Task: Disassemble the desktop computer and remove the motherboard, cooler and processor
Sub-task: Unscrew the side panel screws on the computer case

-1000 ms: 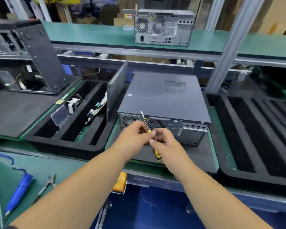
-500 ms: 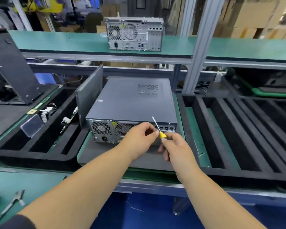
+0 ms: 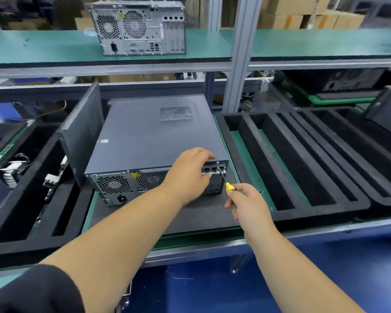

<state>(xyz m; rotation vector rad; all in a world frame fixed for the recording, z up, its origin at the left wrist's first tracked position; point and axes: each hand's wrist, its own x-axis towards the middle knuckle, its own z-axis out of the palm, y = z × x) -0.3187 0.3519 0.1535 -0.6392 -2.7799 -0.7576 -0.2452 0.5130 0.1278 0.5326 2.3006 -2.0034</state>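
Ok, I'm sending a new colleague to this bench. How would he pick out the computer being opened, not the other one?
Find the lower bench, between the black foam trays. The desktop computer lies there on its side on a dark mat, rear panel toward the person, left hand on its rear edge, and the right hand holds a yellow-handled screwdriver to it. The other computer stands upright on the green upper shelf.

Grey PC case (image 3: 149, 136), yellow screwdriver handle (image 3: 229, 187), black foam trays (image 3: 303, 159).
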